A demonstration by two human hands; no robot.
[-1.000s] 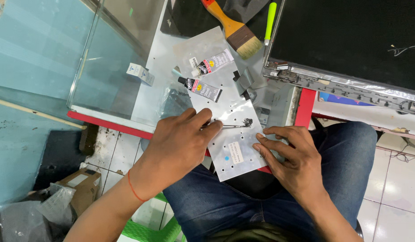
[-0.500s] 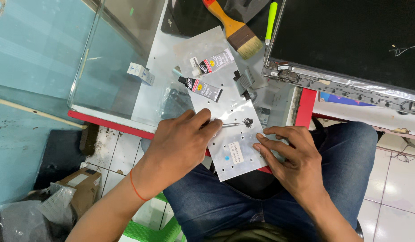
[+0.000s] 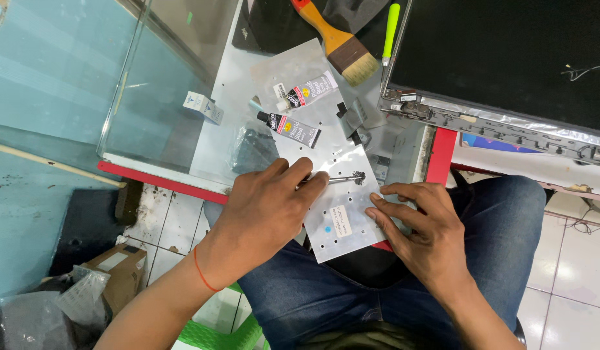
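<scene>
A thin silver metal plate with small holes and two stickers (image 3: 342, 210) lies across the person's lap and the red edge of the workbench (image 3: 441, 154), and both hands are on it. The left hand (image 3: 264, 210) is closed around a slim metal tool (image 3: 342, 178), its fingers curled tight on the shaft, with the tip resting in a small dark blob (image 3: 358, 175) on the plate. The right hand (image 3: 420, 230) lies half open, fingertips flat on the plate's right edge, gripping nothing. Just beyond the plate lie two small tubes with black and grey labels (image 3: 299, 110); farther off are a wooden-handled paintbrush with pale bristles (image 3: 339, 45) and a lime-green pen-shaped tool (image 3: 391, 26). A dark laptop screen panel with a bare metal frame (image 3: 507, 58) fills the upper right, cut off by the picture's edge. A small white box (image 3: 203, 107) sits on the glass counter (image 3: 73, 78) to the left. The tool's handle is hidden inside the left fist, and what the blob is cannot be made out. Compared with a moment ago, both hands and the plate sit almost exactly as they did.
</scene>
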